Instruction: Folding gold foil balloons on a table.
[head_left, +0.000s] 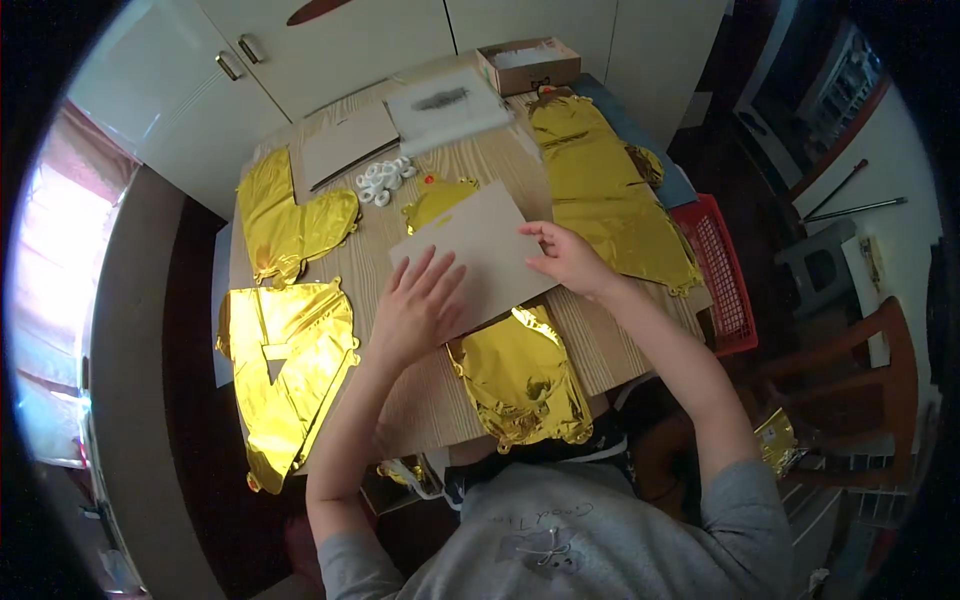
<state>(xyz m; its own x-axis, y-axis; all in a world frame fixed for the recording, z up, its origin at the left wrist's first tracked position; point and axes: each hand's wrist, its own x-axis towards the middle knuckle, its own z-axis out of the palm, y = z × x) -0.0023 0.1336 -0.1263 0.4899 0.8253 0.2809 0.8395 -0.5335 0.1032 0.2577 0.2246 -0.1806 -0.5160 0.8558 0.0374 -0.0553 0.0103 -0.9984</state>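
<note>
A grey-beige cardboard sheet (480, 235) lies at the middle of the table, on top of a flat gold foil balloon (525, 375). The balloon shows beyond the sheet's near and far edges; its middle is hidden. My left hand (420, 305) rests over the sheet's left part, palm down with fingers spread. At the sheet's right edge is my right hand (570, 260), its thumb and fingers apart with nothing visible between them. Other flat gold foil balloons lie to the left, an L-shaped one (300, 225) and a shiny one (290, 375), and a large one (610, 190) to the right.
Several white ribbon rolls (383, 180) sit beyond the sheet. Farther back are another cardboard sheet (348, 145), a clear plastic bag (447, 105) and an open cardboard box (527, 65). A red plastic basket (725, 270) stands off the table's right side, near a wooden chair (895, 380).
</note>
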